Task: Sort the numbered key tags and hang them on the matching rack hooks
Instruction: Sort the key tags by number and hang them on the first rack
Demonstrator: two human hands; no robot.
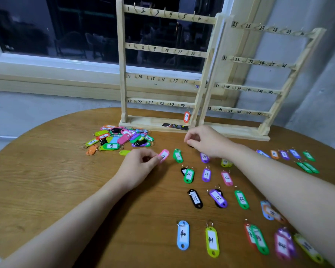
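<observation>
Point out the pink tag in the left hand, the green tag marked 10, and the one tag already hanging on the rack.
pink tag (164, 155), head view, on its white label.
green tag marked 10 (178, 156), head view, on the written number.
hanging orange tag (186, 117), head view, on its label, under hook 24.

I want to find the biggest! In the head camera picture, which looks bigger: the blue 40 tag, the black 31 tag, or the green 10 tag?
As they look in the head view:
1. blue 40 tag
2. black 31 tag
3. green 10 tag
This is probably only nearness: the 40 tag lies closest to the camera, and the tags may really be one size.
</observation>
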